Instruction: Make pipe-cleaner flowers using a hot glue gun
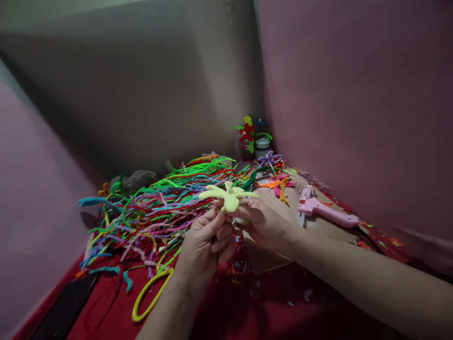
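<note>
Head view: the pale yellow flower (231,202) looks petalled and centred already, left hand (208,234) pinching its base, right hand (264,222) fingers grasping beneath, anything left undone unclear.

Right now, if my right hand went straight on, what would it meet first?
Your right hand would likely meet your left hand first, just below the pale yellow flower, though depth there is unclear.
</note>
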The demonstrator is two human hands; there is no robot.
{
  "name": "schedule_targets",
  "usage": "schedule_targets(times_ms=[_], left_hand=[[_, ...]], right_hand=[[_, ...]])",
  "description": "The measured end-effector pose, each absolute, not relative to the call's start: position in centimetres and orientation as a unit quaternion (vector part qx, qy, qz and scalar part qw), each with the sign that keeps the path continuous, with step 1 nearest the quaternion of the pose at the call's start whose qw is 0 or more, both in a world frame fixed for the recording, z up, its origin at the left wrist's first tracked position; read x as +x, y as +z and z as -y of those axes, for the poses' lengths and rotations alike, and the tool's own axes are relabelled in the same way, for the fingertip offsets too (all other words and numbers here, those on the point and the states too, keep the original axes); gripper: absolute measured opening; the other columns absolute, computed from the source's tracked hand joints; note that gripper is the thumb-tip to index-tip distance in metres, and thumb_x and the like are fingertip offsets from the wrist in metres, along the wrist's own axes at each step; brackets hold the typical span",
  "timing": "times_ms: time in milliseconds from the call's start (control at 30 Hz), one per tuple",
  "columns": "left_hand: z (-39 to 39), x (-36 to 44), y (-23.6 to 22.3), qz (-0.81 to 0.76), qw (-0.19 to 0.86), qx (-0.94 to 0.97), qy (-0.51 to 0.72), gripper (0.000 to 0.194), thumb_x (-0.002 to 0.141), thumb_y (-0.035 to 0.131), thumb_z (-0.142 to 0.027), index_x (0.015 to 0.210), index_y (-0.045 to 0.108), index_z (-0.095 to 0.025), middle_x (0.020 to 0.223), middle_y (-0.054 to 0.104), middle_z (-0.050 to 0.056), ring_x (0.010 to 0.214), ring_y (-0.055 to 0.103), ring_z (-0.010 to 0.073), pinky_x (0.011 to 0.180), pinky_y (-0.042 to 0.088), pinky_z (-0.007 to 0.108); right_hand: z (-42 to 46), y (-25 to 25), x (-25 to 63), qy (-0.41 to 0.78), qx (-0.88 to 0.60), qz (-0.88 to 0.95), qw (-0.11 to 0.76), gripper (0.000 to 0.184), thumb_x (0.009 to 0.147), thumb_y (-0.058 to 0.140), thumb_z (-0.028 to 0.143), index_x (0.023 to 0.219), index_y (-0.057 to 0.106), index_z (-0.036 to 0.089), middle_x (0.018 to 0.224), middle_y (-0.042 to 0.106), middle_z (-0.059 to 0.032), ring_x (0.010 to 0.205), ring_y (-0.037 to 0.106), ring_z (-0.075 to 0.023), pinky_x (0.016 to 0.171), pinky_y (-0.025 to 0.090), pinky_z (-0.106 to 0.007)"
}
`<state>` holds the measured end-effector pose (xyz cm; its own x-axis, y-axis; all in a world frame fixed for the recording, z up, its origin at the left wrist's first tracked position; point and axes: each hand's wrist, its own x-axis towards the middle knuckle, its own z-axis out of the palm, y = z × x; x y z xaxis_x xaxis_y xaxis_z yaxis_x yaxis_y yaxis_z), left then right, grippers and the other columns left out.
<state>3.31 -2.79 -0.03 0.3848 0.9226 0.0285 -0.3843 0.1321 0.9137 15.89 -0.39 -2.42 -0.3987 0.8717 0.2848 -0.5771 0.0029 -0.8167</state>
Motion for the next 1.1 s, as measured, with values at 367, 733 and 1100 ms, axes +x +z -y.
schedule_targets(times_ms=[367,733,1100], left_hand=[[2.1,2.6,-0.4,-0.269,0.689,0.510,0.440,0.019,0.071,0.065,-0.024,0.058,0.057,-0.013,0.044,0.041,-0.005,0.036,0.028,0.0026,0.037,0.029,0.017],[2.3,2.7,-1.0,-0.334,0.566,0.558,0.507,0.018,0.072,0.066,-0.029,0.064,0.060,-0.014,0.053,0.041,-0.004,0.048,0.030,0.0051,0.046,0.025,0.019],[2.5,3.3,-0.8,-0.332,0.591,0.525,0.515,0.012,0.073,0.066,-0.026,0.071,0.063,-0.015,0.052,0.033,-0.006,0.047,0.018,0.0040,0.043,0.015,0.019]], right_hand=[[1.5,-1.8,16.2,0.556,-0.174,0.551,0.596,0.030,0.073,0.065,0.041,0.056,0.061,0.017,0.065,0.059,0.0001,0.068,0.050,-0.0125,0.072,0.041,-0.028],[1.6,-1.5,16.3,0.506,-0.194,0.574,0.614,0.036,0.078,0.059,0.042,0.052,0.053,0.018,0.062,0.052,0.0003,0.074,0.047,-0.0138,0.069,0.039,-0.026],[2.2,-1.1,16.0,0.522,-0.182,0.537,0.637,0.026,0.075,0.063,0.037,0.057,0.059,0.019,0.063,0.047,0.0018,0.067,0.041,-0.0121,0.064,0.037,-0.024]])
